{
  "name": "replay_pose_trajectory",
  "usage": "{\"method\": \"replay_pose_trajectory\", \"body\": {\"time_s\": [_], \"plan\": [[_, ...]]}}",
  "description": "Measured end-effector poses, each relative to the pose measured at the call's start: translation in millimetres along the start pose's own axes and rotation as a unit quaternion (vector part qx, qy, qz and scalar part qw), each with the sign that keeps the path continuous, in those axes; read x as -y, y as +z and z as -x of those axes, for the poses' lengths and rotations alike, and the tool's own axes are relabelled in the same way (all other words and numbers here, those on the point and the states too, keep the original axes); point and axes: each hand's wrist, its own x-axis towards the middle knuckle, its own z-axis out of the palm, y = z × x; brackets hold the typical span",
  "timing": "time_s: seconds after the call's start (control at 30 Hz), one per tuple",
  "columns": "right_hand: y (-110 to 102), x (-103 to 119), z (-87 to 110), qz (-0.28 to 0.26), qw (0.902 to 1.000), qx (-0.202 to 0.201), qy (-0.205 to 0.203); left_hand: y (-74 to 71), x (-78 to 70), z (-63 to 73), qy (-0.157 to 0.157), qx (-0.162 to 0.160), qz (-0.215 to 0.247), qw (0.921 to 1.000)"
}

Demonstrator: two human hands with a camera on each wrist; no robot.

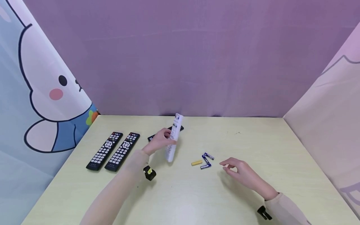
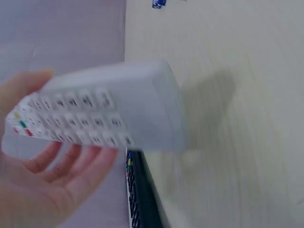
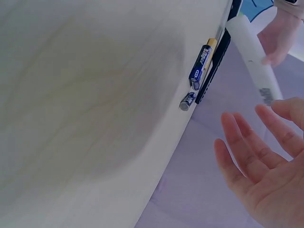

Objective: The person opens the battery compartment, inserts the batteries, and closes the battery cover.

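Observation:
My left hand [image 1: 159, 142] grips a white remote control [image 1: 175, 131] by its long edges, holding it raised and tilted over the table. In the left wrist view the thumb lies along one edge of the white remote [image 2: 137, 104] and the fingers along the other, its button side showing. My right hand [image 1: 239, 172] hovers over the table with fingers loosely bent and nothing in them. Nearest to it lie several blue batteries [image 1: 206, 167] and a yellow battery [image 1: 197, 162]. In the right wrist view a blue battery [image 3: 200, 67] lies beyond the fingers.
Two black remotes [image 1: 104, 151] [image 1: 122, 152] lie side by side on the left of the light wooden table [image 1: 253, 137]. Another black remote [image 1: 152, 137] lies behind the white one, partly hidden by my left hand. A purple cloth [image 1: 185, 62] hangs along the back edge.

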Motion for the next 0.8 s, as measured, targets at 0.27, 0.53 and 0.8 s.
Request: {"method": "replay_pose_trajectory", "body": {"time_s": [0.27, 0.53, 0.8], "plan": [[-1.6, 0.6, -0.5, 0.008, 0.9988, 0.026, 0.039, -2.4, 3.7, 7.5, 0.027, 0.039, 0.181, 0.9822], [-3.0, 4.2, -0.7, 0.005, 0.9995, 0.022, 0.023, -5.0, 3.8, 24.5, 0.042, 0.062, 0.236, 0.9690], [-4.9, 12.5, -2.6, -0.003, 0.9996, 0.026, 0.012, -5.2, 3.0, 40.8, 0.050, 0.086, 0.265, 0.9591]]}}
